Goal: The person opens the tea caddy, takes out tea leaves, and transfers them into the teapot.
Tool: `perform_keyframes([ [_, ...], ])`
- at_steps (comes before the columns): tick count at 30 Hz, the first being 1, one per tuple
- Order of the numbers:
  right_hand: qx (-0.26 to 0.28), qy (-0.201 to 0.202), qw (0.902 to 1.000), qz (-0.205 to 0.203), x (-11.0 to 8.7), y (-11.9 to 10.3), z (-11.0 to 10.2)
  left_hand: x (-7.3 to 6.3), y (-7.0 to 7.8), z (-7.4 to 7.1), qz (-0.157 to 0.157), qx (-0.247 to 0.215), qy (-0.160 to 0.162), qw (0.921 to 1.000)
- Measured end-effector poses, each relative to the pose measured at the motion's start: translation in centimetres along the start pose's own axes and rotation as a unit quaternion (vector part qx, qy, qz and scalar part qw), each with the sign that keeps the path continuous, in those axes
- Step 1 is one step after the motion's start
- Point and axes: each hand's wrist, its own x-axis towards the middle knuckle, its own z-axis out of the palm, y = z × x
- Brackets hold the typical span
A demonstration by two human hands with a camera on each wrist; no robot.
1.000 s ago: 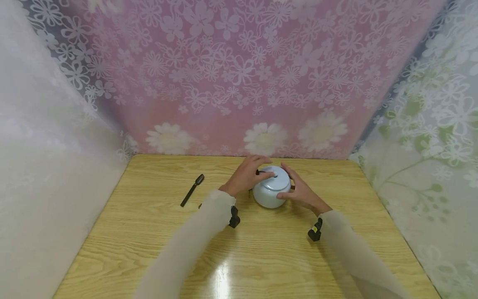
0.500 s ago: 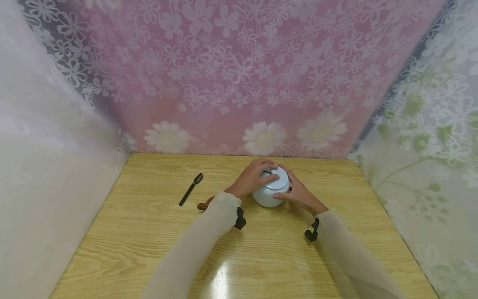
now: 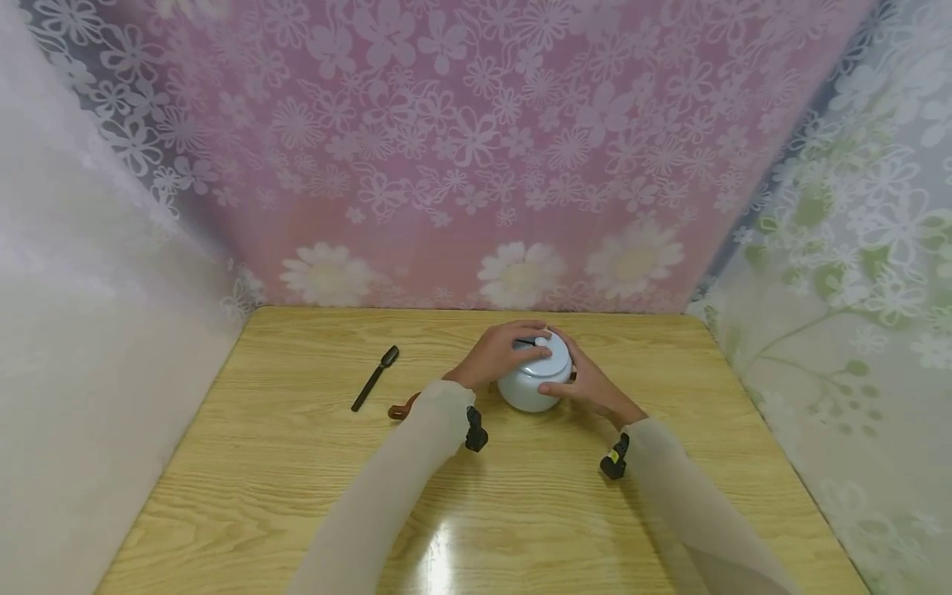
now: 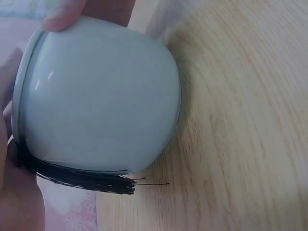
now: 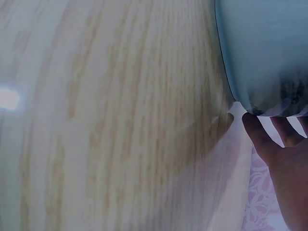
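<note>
Left of the pale jar (image 3: 526,397), a brown object (image 3: 402,411) shows past the left sleeve (image 3: 416,446). The jar stands on the worktop (image 3: 565,512), right hand (image 3: 591,387) curled round its right side, left hand (image 3: 492,357) arched over its lid (image 3: 551,365); whether that one pinches the knob (image 3: 541,341) I cannot tell. Farther left lies a black tool (image 3: 375,378); behind, pink flowered cloth (image 3: 476,207).

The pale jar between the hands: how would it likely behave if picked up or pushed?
The jar is probably slippery, as its surface looks smooth and glossy. Laid over, it would likely roll, given its rounded sides. Its lid might slide off if tilted, since it looks like a separate piece.
</note>
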Motion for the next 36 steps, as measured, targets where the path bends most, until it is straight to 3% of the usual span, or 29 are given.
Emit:
perform_keyframes([
  [6, -0.002, -0.001, 1.0000, 0.003, 0.0, 0.0, -0.1, 0.1, -0.2, 0.1, -0.022, -0.044, 0.000, 0.9988],
  [14, -0.005, -0.001, 1.0000, 0.002, 0.1, 0.1, 0.0, 0.1, -0.7, 0.6, -0.020, -0.086, 0.014, 0.9960],
  [17, -0.003, 0.000, 1.0000, 0.003, 0.1, 0.1, 0.0, 0.2, -0.8, 0.7, -0.013, -0.082, 0.024, 0.9962],
  [26, -0.005, 0.004, 1.0000, 0.000, 0.1, 0.1, 0.2, 0.3, -1.0, 0.5, 0.048, -0.045, 0.054, 0.9963],
  [36, 0.005, 0.002, 1.0000, 0.004, -0.3, 0.2, 0.1, 0.5, -0.7, 0.8, 0.072, -0.011, 0.064, 0.9953],
])
